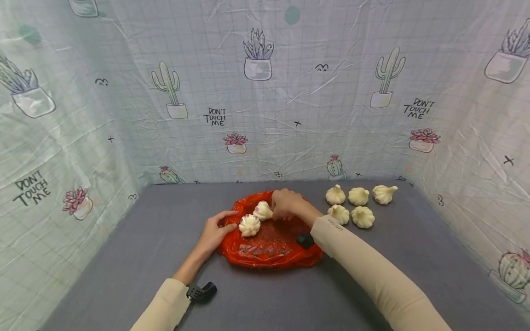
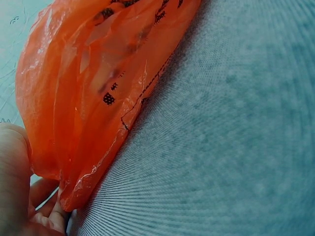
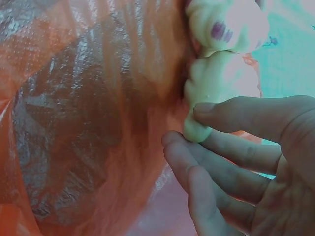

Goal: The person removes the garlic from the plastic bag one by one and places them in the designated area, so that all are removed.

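A red plastic bag (image 1: 265,252) lies spread on the table with its mouth facing up. Inside its left part sit two pale garlic bulbs touching each other, the nearer bulb (image 1: 250,225) and the farther bulb (image 1: 262,211), both with purple marks. My right hand (image 1: 286,204) reaches into the bag and pinches the farther bulb's stem (image 3: 196,130) between thumb and fingers. At the bag's left rim my left hand (image 1: 214,233) pinches the plastic, the thumb on one side and fingers on the other. The bag's side (image 2: 98,98) fills much of the left wrist view.
Right of the bag, several garlic bulbs stand in two rows on the grey table (image 1: 174,220), among them a front bulb (image 1: 363,217) and a back right bulb (image 1: 383,194). One front bulb is partly behind the right sleeve (image 1: 364,266). A patterned curtain (image 1: 290,101) encloses the table.
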`<state>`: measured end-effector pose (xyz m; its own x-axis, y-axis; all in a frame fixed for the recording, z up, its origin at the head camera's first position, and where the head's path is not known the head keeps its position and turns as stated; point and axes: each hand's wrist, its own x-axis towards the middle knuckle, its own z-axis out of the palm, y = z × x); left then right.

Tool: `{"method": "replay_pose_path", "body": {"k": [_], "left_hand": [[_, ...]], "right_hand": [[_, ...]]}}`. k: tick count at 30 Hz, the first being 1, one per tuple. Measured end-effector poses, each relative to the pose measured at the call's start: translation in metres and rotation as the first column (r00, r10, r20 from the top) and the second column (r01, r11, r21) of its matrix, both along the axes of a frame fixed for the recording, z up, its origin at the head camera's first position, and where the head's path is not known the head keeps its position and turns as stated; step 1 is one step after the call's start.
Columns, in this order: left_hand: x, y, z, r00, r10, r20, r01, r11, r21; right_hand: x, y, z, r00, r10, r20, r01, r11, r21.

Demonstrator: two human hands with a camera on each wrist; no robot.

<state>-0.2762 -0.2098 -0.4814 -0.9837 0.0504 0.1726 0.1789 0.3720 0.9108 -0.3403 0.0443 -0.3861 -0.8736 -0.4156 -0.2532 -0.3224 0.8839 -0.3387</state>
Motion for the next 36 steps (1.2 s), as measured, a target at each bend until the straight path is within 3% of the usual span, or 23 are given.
{"method": "replay_pose_path", "body": {"k": [17, 27, 36], "left_hand": [[0.001, 0.001, 0.002, 1.000, -0.005, 0.019, 0.005, 1.000, 0.008], [0.001, 0.000, 0.000, 1.000, 0.002, -0.007, -0.002, 1.000, -0.027], [-0.001, 0.000, -0.001, 1.000, -0.006, 0.006, 0.006, 1.000, -0.001]], "right_hand": [[0.006, 0.003, 0.023, 0.988, -0.009, -0.153, 0.009, 1.000, -0.004], [0.011, 0.014, 0.041, 0.988, -0.020, -0.151, 0.003, 0.994, -0.110], [0.016, 0.028, 0.062, 0.979, -0.012, -0.202, -0.029, 0.979, -0.201]]}}
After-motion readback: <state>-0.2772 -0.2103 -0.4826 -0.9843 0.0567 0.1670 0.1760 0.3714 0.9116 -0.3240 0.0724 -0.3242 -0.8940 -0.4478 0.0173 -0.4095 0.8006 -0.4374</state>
